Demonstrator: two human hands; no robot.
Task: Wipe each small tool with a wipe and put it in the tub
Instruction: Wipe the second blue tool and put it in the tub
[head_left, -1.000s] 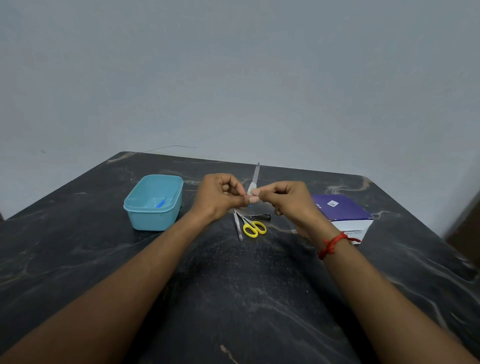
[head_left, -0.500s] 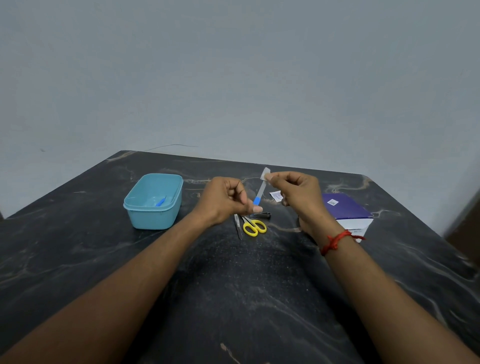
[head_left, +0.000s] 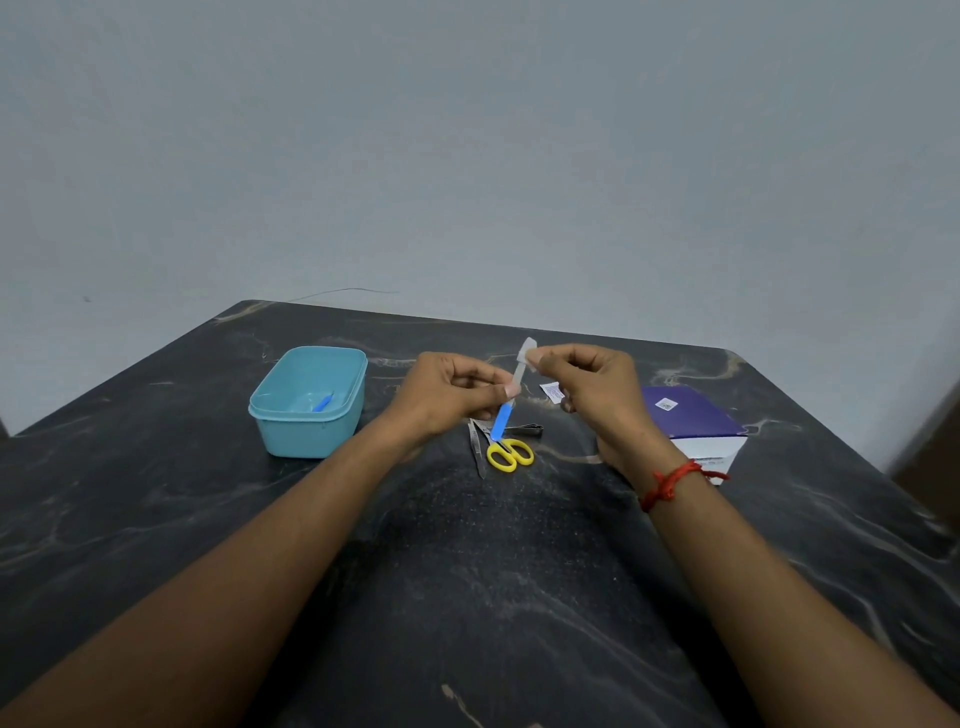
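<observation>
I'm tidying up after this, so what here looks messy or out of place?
Only a small white torn wrapper lying loose on the table, behind the right hand. Nothing spilled or damaged.

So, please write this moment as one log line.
step: wiping | left hand: holds blue-handled tool | right hand: wipe at its tip | tub: one tool inside

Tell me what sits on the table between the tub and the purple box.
Head view: yellow scissors, tweezers and nail clippers lie between tub and purple box.
</observation>
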